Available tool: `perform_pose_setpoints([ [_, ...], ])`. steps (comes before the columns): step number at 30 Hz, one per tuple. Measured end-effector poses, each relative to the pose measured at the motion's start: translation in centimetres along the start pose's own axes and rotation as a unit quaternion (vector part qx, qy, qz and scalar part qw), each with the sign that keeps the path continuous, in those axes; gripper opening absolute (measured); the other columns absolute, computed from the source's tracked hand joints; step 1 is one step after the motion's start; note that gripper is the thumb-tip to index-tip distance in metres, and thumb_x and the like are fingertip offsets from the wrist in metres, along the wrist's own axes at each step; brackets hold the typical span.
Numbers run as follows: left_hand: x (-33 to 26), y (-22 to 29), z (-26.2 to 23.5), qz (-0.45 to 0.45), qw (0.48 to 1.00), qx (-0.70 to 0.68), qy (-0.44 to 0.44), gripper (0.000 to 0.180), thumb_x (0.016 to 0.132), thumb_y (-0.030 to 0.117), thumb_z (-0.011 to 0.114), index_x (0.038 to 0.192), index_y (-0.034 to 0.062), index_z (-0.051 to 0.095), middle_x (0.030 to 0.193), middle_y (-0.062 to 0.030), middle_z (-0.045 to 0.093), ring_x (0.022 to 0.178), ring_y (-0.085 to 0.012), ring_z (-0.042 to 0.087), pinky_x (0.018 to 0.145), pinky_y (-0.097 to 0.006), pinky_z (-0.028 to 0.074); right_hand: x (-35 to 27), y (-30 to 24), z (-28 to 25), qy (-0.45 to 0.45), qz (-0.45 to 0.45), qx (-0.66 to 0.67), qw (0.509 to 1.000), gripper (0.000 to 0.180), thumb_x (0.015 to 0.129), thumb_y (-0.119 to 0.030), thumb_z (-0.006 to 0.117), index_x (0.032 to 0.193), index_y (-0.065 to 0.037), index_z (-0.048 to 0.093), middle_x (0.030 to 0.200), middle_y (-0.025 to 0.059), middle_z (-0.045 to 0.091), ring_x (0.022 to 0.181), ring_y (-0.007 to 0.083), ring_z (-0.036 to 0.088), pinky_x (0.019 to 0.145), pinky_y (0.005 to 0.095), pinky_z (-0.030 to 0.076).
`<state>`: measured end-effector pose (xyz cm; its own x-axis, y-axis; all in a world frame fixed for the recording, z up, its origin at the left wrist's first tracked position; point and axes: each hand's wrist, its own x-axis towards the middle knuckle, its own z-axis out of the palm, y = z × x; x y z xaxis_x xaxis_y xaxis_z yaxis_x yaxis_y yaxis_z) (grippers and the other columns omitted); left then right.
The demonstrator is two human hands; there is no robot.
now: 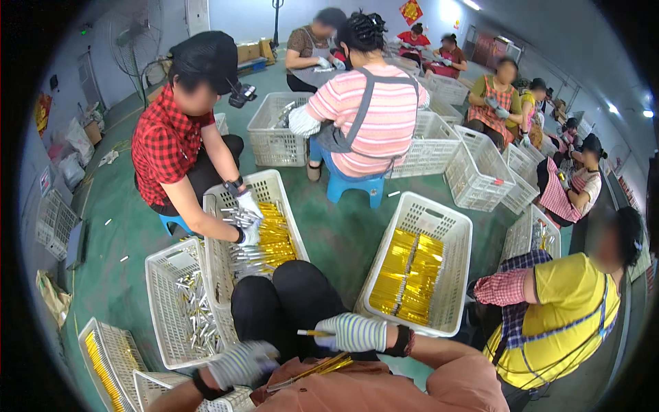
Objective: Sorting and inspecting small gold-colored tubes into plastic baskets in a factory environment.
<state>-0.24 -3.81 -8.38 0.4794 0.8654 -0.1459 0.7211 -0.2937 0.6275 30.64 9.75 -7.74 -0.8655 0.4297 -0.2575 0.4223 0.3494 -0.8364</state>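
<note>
My right hand (353, 332), in a striped knit glove, is closed on a thin stick (313, 333) with a gold and a whitish part, held above my lap. Left of it, my gloved left hand (244, 364) is smeared by motion, so its fingers do not show clearly. Between my hands, several gold foil strips with silvery ends (319, 369) lie across my lap. A white crate (292, 220) beyond my knees holds many gold foil strips with silver ends; a co-worker in a red checked shirt (163, 141) has both gloved hands in it.
At the right stands a white crate (465, 275) of neatly stacked gold foil strips. Another crate (159, 302) at the left holds loose silvery tubes, with a crate of gold pieces (134, 343) nearer. A person in yellow (556, 323) sits close on my right; more people and crates are farther off.
</note>
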Motion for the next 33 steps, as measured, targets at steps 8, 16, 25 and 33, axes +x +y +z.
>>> perform_pose_setpoints([
  [8, 1.8, 0.8, 3.8, 0.015, 0.977, 0.030, -0.212, 0.036, 0.100, 0.033, 0.066, 0.127, 0.0095, 0.072, 0.089, -0.0104, 0.075, 0.073, -0.0262, 0.074, 0.065, -0.038, 0.057, 1.2, 1.4, 5.0, -0.045, -0.078, -0.058, 0.994, 0.025, 0.101, -0.026, 0.061, 0.118, -0.011, 0.070, 0.102, 0.0198, 0.074, 0.096, 0.0431, 0.070, 0.082, 0.0509, 0.055],
  [16, 2.4, 2.4, 3.5, -0.141, 0.963, -0.063, -0.222, 0.035, 0.100, 0.032, 0.069, 0.126, 0.0074, 0.073, 0.090, -0.0096, 0.076, 0.081, -0.0252, 0.074, 0.071, -0.037, 0.057, 1.6, 2.2, 6.8, -0.125, -0.128, -0.135, 0.975, 0.023, 0.094, -0.025, 0.068, 0.107, -0.008, 0.074, 0.098, 0.0173, 0.076, 0.096, 0.0411, 0.072, 0.080, 0.0496, 0.056],
  [25, 2.2, 8.8, 3.5, -0.286, 0.934, -0.188, -0.100, 0.033, 0.102, 0.022, 0.072, 0.126, 0.0004, 0.071, 0.112, -0.0137, 0.077, 0.102, -0.0220, 0.070, 0.091, -0.037, 0.056, 1.3, 5.3, 8.1, -0.060, -0.184, -0.118, 0.974, 0.024, 0.092, -0.028, 0.068, 0.102, -0.007, 0.075, 0.097, 0.0166, 0.076, 0.094, 0.0392, 0.074, 0.077, 0.0478, 0.058],
  [33, 4.6, 6.1, 3.9, -0.274, 0.947, -0.143, -0.089, 0.034, 0.099, 0.028, 0.072, 0.123, 0.0027, 0.072, 0.102, -0.0144, 0.076, 0.092, -0.0268, 0.072, 0.081, -0.038, 0.057, -1.3, 5.7, 5.6, 0.046, -0.142, -0.097, 0.984, 0.029, 0.095, -0.032, 0.069, 0.103, -0.005, 0.073, 0.091, 0.0206, 0.074, 0.088, 0.0411, 0.073, 0.074, 0.0508, 0.058],
])
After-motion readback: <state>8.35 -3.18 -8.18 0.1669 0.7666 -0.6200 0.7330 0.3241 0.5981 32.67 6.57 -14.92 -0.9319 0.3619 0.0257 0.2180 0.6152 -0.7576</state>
